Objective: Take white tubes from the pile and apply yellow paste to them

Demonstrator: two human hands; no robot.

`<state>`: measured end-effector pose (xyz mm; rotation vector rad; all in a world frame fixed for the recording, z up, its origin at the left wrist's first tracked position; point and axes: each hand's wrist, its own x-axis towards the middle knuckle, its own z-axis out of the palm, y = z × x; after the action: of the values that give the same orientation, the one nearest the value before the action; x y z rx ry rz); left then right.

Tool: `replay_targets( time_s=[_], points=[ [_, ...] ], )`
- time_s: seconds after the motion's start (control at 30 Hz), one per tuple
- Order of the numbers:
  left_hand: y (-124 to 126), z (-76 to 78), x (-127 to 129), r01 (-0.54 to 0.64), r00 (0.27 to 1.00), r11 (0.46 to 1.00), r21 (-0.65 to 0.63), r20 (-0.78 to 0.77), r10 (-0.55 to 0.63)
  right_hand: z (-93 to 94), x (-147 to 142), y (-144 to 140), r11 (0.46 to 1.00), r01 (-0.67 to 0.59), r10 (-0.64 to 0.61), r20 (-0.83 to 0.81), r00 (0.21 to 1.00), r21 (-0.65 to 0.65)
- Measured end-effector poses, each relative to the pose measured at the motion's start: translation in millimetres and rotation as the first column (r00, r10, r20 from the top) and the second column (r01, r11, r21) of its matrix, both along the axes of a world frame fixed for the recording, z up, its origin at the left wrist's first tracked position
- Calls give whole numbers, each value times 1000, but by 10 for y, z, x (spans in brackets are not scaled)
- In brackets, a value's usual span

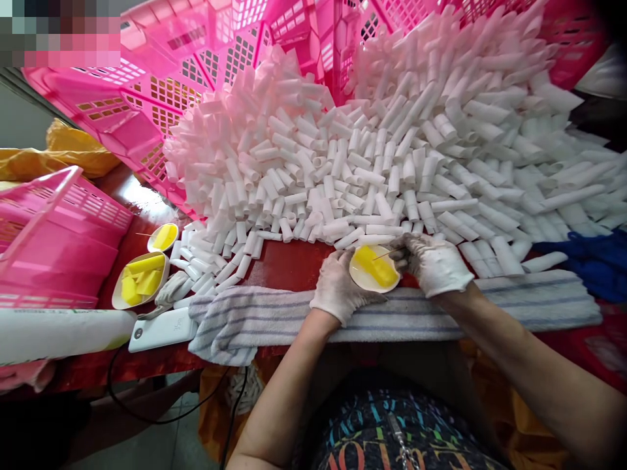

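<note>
My left hand (337, 286), in a white work glove, is wrapped round a small white bowl (361, 283) just above the table's front part. Yellow pieces of what looks like cut fruit (375, 262) lie in the bowl. My right hand (434, 264), also gloved and with darkened fingertips, pinches a thin wooden pick (383, 255) at the bowl's right side. The pick's tip touches a yellow piece. Behind both hands spreads a big heap of short white tubes (362, 176).
Pink plastic crates (206, 52) stand behind the heap; another pink crate (59, 241) is at left. A plate of yellow pieces (142, 279), a smaller bowl (163, 237) and a white power bank (161, 329) are left. A striped towel (274, 320) lines the front edge.
</note>
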<state>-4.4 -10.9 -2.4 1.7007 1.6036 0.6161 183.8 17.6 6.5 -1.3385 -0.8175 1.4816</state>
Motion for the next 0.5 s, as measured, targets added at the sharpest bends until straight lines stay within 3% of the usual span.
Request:
replay_targets(
  time_s=[0.13, 0.27, 0.4, 0.5],
  points=[
    [-2, -9, -5, 0, 1000, 1000, 3, -9, 0, -68, 115, 53, 989, 40, -73, -234, 970, -143],
    [1, -48, -10, -3, 1000, 1000, 8, -22, 3, -182, 230, 95, 955, 31, -119, -287, 950, -295],
    [6, -68, -14, -3, 1000, 1000, 16, -10, 3, -221, 348, 138, 971, -102, 43, -265, 963, -215],
    [2, -71, -11, -6, 1000, 1000, 21, -10, 6, -165, 379, 156, 987, -152, 143, -129, 981, -60]
  ],
)
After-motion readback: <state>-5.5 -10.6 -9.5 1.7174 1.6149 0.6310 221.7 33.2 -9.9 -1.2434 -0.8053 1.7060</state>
